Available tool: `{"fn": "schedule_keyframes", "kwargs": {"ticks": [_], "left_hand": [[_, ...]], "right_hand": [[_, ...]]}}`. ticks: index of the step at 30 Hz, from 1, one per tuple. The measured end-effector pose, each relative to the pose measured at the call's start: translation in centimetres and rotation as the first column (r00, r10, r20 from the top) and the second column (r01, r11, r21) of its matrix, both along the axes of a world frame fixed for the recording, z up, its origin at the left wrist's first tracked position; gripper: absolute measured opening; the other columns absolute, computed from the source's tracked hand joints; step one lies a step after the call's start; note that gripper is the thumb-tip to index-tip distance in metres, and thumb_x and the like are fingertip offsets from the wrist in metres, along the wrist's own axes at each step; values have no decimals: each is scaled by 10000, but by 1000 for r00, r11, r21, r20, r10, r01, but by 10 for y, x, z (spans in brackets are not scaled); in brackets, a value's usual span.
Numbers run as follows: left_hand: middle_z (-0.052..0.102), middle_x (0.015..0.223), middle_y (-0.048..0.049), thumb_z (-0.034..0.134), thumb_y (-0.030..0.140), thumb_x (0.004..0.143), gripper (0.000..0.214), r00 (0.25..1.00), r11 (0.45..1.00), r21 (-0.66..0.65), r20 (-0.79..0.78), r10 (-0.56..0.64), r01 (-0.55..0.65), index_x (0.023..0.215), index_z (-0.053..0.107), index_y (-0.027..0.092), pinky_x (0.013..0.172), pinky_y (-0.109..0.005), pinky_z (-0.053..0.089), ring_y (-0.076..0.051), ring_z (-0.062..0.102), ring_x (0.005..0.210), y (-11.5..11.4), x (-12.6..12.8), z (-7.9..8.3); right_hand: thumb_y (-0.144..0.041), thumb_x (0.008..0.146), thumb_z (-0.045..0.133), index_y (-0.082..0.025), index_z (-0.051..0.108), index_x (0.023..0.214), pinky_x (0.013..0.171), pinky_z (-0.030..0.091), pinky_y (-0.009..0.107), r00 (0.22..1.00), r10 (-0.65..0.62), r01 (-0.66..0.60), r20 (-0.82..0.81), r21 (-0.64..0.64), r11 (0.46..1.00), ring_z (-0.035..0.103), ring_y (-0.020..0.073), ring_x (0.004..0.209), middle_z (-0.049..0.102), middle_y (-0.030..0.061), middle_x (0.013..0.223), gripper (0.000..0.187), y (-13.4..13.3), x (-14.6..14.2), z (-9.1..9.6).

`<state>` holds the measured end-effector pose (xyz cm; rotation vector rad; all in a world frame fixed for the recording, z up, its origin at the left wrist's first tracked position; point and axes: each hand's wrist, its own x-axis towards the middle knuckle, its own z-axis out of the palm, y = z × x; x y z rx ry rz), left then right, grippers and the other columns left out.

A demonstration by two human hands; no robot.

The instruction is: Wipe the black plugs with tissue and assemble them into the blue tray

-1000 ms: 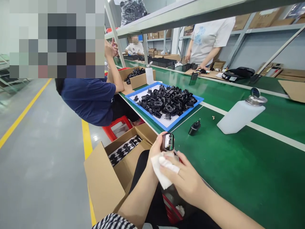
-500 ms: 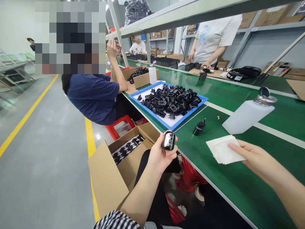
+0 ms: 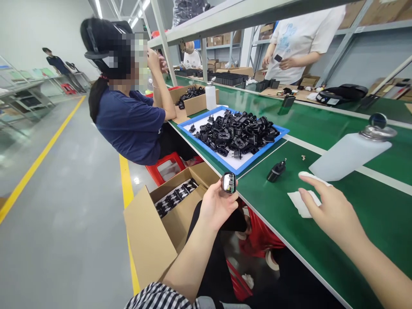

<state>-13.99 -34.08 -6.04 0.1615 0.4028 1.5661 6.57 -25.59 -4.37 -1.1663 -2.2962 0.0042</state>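
Near 6 o'clock, left hand (image 3: pixel 219 206) clamps black plug adapter (image 3: pixel 229 183) just past edge of green workbench (image 3: pixel 363 214), fingers behind body, glossy face up and uncovered. At 4 o'clock, right hand (image 3: pixel 334 212) open, nothing gripped, hovering over white wipe (image 3: pixel 302 203). Second adapter (image 3: pixel 276 171) lies near 2 o'clock, plastic pump bottle (image 3: pixel 350 154) beyond. Blue tray (image 3: pixel 212 153) of adapters at 12 o'clock.

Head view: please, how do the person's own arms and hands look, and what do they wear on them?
The left hand and the right hand are both bare, with no gloves, and no cable or marking shows on them. The left arm comes out of a sleeve with a black-and-white check pattern. The right forearm is bare; its sleeve is out of view.
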Motion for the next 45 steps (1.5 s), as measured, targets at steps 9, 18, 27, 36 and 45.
{"fn": "schedule_keyframes", "kwargs": {"ticks": [9, 18, 27, 36, 45], "left_hand": [[577, 724, -8, 612, 25, 440, 354, 848, 884, -1, -285, 448, -467, 754, 555, 179, 675, -281, 418, -147, 546, 711, -23, -49, -25], [538, 657, -4, 580, 263, 611, 172, 946, 946, -30, -26, 323, -323, 744, 546, 160, 402, -144, 279, -2, 284, 387, -33, -61, -23], [239, 428, 77, 391, 498, 727, 382, 981, 997, -33, 179, 73, -68, 759, 544, 149, 348, -148, 193, -14, 154, 321, -34, -37, -8], [285, 439, 70, 422, 470, 731, 348, 967, 998, -43, 255, -28, 40, 769, 526, 140, 382, -138, 238, -12, 246, 349, -30, -6, 4], [463, 664, -8, 444, 393, 747, 283, 952, 994, 62, 289, -100, 86, 717, 486, 114, 450, -151, 334, -42, 390, 514, -10, 30, 1]], "right_hand": [[-200, 810, 313, -130, 535, 918, 695, 402, 317, 967, 181, -198, 181, 86, 976, 499, 216, 800, 567, 75, 864, 257, 15, -91, -2], [-189, 768, 423, -102, 505, 1017, 670, 403, 346, 807, 181, -81, 562, -198, 977, 468, 277, 869, 474, 155, 963, 276, 77, -170, 0], [-103, 684, 489, -36, 553, 875, 583, 413, 331, 805, 229, -28, 547, -350, 936, 531, 281, 717, 426, 202, 958, 213, 80, -173, 1], [-272, 697, 543, -168, 426, 856, 534, 425, 231, 957, 232, -289, -176, -468, 835, 531, 146, 639, 519, 23, 809, 223, 55, -132, 15], [-486, 629, 580, -154, 483, 762, 354, 322, 184, 604, -120, -701, -788, -597, 390, 469, 96, 424, 510, 2, 631, 370, 4, -38, 25]]}}
